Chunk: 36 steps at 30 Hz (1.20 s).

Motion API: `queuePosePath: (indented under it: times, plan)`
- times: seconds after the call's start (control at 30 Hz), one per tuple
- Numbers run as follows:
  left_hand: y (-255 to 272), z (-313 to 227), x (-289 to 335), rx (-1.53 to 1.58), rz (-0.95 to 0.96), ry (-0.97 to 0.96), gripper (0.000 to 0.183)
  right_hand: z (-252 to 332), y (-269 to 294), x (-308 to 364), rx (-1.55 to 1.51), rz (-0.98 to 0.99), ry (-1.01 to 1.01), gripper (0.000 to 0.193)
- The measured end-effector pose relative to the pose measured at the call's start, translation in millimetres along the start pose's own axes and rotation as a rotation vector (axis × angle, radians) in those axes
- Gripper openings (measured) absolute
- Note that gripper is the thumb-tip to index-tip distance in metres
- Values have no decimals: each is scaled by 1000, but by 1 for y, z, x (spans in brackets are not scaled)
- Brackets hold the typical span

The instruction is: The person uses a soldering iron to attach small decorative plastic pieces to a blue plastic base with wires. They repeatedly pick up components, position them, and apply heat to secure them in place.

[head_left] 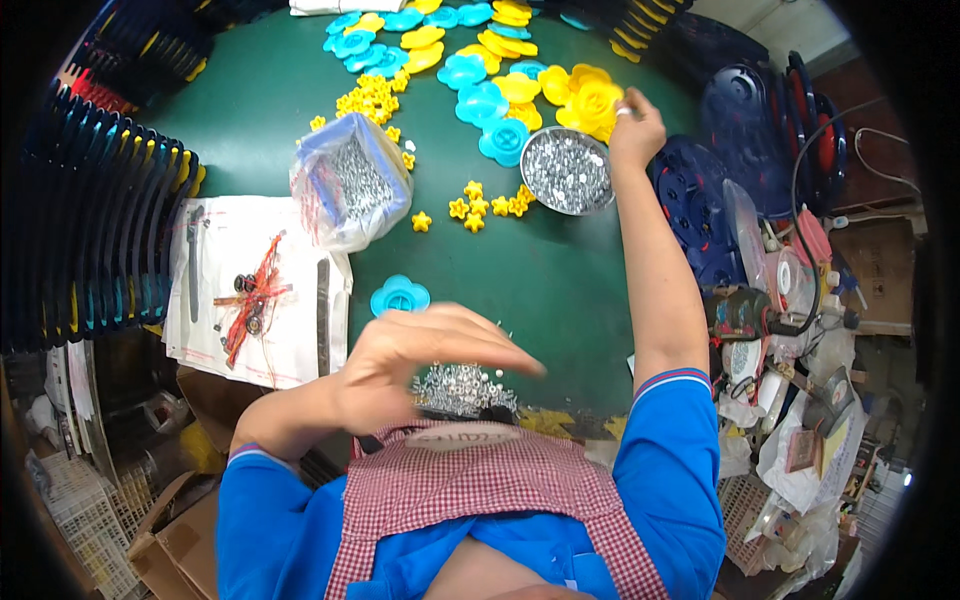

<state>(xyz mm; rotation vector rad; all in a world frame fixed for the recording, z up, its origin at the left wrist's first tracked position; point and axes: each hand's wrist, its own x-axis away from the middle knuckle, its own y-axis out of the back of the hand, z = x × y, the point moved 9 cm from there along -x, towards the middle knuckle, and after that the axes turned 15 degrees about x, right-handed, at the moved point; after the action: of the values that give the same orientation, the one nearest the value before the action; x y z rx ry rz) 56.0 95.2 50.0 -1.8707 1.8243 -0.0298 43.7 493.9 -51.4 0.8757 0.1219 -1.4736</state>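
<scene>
My right hand (pixel 638 128) reaches to the far right, its fingers closed at the rim of a yellow flower-shaped plastic piece (pixel 592 104). That piece lies against other yellow and blue flower pieces. Just below it stands a round metal bowl (pixel 568 172) of small shiny metal parts. My left hand (pixel 425 355), a little blurred, hovers near the table's front edge with fingers stretched to the right and nothing seen in them. Beyond it lies a single blue flower piece (pixel 400 295). Beneath it is a heap of small metal parts (pixel 465 388), partly hidden by the hand.
A blue bin lined with plastic (pixel 400 185) holds small metal pieces. Small yellow stars (pixel 473 207) lie on the green table (pixel 480 265). Stacked dark blue panels (pixel 90 220) line the left. Red wires (pixel 255 305) rest on a white sheet; dark blue panels (pixel 690 200) and clutter fill the right.
</scene>
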Motion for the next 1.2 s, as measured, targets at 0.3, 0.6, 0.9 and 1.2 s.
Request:
queuePosePath:
  times: [0.3, 0.6, 0.9, 1.2]
  plan:
    - [-80, -53, -30, 926, 187, -493, 101, 46, 64, 183, -95, 1384, 223, 21]
    - [-81, -42, -20, 936, 70, -395, 79, 10, 142, 85, 900, 191, 460, 25]
    - [1, 49, -64, 413, -297, 72, 81, 103, 181, 65, 477, 82, 463, 26]
    - [100, 81, -65, 156, -667, 51, 46, 156, 192, 136, 73, 177, 852, 43]
